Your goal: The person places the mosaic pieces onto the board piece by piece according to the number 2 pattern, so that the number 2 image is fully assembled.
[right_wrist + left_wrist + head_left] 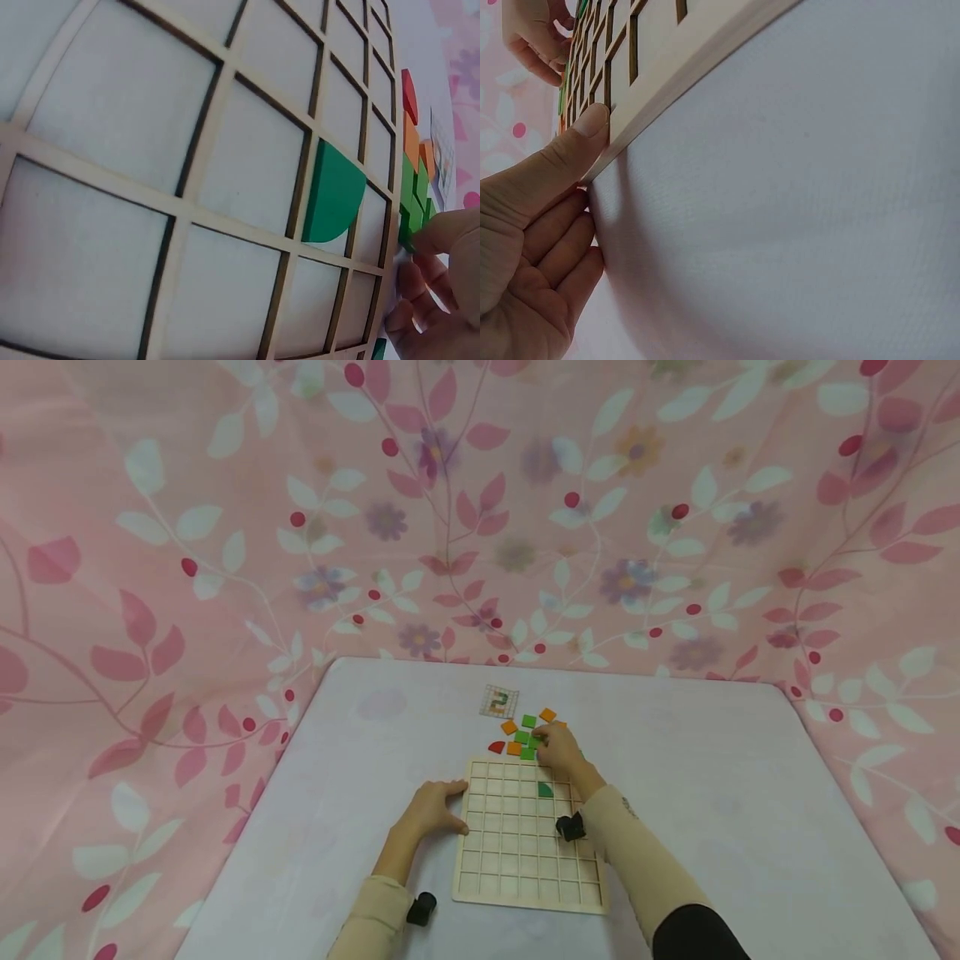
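Observation:
A wooden grid board [501,852] lies on the white table. At its left edge is my left hand [431,808]; in the left wrist view the thumb [577,142] rests on the rim and the fingers lie loosely beside it. Beyond the far edge my right hand [558,747] reaches into loose tiles, its fingertips at a green square tile [536,742], which they seem to pinch. In the right wrist view the hand partly hides that tile. A dark green quarter-circle tile [335,195] sits in one cell of the board.
Around the right hand lie several green and orange square tiles [513,748] and a red quarter-circle tile [497,747]. Behind them is a gridded pattern card [499,702] with a coloured figure. A pink floral cloth [480,527] hangs behind the table [720,793].

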A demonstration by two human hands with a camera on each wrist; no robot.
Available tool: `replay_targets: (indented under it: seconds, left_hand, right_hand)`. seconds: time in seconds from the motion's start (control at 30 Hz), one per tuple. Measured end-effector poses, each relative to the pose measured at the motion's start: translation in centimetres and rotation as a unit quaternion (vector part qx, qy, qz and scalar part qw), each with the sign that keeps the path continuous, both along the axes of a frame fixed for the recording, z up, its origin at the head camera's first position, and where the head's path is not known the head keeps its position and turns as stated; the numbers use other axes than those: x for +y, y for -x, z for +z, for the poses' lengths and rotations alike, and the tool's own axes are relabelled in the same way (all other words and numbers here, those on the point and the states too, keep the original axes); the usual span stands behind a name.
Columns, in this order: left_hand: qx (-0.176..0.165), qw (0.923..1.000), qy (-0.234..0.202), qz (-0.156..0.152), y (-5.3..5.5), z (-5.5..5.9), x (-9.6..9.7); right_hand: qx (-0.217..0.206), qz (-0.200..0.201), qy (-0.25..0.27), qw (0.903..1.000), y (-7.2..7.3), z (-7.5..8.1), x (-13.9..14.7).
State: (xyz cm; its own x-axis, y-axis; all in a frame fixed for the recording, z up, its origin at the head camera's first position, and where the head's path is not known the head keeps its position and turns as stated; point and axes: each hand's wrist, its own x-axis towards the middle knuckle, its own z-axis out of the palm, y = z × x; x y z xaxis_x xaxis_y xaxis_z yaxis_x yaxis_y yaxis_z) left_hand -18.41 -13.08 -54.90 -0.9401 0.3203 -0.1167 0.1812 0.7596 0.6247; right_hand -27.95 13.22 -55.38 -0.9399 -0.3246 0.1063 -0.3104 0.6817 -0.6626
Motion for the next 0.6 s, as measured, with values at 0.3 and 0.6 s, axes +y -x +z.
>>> replay_targets:
  seconds: [0.3,0.6]
  left_hand:
    - [-0.001,1.0000,-0.004,0.000,-0.11,0.21,-0.02]
    - [0.004,1.0000,-0.005,-0.006,0.06,0.07,-0.08]
  right_hand:
    - [-0.035,0.020,0.001,0.9992,0.39,-0.23,-0.24]
    - [-0.029,0.015,-0.016,0.9994,0.39,-0.01,-0.41]
